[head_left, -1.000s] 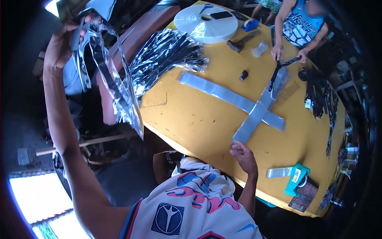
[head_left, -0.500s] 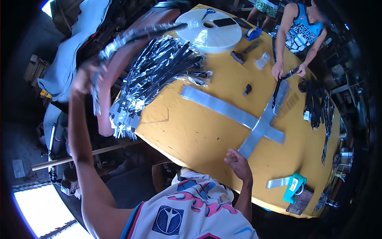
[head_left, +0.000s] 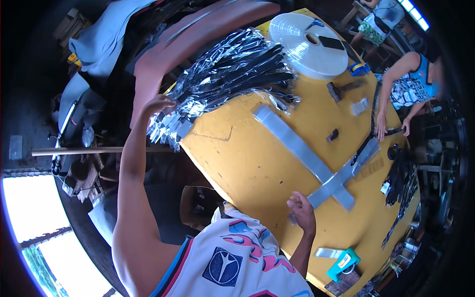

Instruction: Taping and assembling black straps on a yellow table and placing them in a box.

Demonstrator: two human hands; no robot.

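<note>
My left hand (head_left: 161, 105) is at the near end of a pile of black strips in clear, shiny plastic (head_left: 232, 74), on the left of the yellow table (head_left: 237, 158). Its fingers are closed on the end of one wrapped black strip (head_left: 180, 95), which lies on the pile. My right hand (head_left: 303, 214) hovers over the near edge, holding nothing, its fingers loosely bent and apart. Just beyond it, flat grey bands (head_left: 297, 141) cross each other on the tabletop.
A big white roll (head_left: 297, 54) carries scissors and a dark phone-like slab. A hammer (head_left: 336, 92), a blue tape dispenser (head_left: 358, 69) and a teal hand tool (head_left: 343, 265) lie about. At the far right, a co-worker's hands (head_left: 382, 126) handle a black strip beside another dark bundle.
My left hand has brought the wrapped black strip, held up in the air before, down onto the pile. My right hand stays near the grey bands. The view has turned.
</note>
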